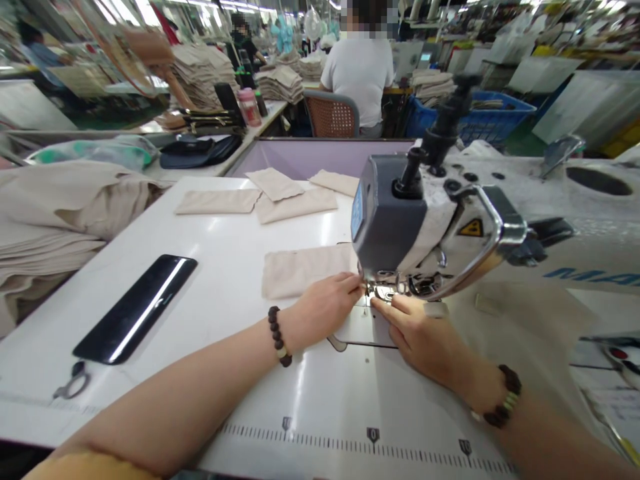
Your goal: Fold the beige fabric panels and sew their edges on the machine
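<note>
The sewing machine hid the right end of the fabric piece; whether the left hand's fingers pinched it (tips tucked underneath) was unclear. At 3 o'clock the machine ran off-frame.

blue "ma…" on the sewing machine, yellow warning triangle on its head, "0" on the table ruler
</note>
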{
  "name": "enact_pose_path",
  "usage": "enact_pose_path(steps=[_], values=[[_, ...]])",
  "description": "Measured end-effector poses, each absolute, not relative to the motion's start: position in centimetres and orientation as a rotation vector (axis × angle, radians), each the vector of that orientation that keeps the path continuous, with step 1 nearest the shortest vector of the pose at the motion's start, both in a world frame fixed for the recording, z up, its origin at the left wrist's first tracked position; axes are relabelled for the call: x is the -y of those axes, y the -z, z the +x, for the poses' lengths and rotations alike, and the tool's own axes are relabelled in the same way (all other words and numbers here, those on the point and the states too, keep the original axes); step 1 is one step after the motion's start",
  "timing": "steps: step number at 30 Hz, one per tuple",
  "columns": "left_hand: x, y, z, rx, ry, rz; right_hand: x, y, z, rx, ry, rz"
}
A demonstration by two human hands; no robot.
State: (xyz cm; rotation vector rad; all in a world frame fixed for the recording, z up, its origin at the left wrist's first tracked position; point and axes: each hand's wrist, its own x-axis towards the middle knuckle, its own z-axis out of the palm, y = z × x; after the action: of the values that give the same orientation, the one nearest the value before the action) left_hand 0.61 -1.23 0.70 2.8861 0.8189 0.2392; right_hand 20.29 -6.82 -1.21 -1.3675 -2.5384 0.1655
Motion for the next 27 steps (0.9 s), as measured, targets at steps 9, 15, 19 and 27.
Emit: enact_pose_path(steps=[9, 15, 19, 27], values=[[2.0, -1.1, 0.2, -0.813, -0.284, 2.904, 6.9, 2.5, 20.9, 2.555, -0.082, -1.296], [1.4, -0.7, -0.7, -1.178, -0.087, 2.875, 6.8, 3.0, 20.9, 2.541, 0.013, -1.263], [-0.8, 0.7, -1.7, -1.394, -0.236, 2.841, 6.8, 1.6, 20.4, 2.456, 0.048, -1.223], [0.8, -1.7, -1.7, -1.0, -0.221, 2.871, 10.9, -5.8, 23.2, 2.743, 0.077, -1.57]])
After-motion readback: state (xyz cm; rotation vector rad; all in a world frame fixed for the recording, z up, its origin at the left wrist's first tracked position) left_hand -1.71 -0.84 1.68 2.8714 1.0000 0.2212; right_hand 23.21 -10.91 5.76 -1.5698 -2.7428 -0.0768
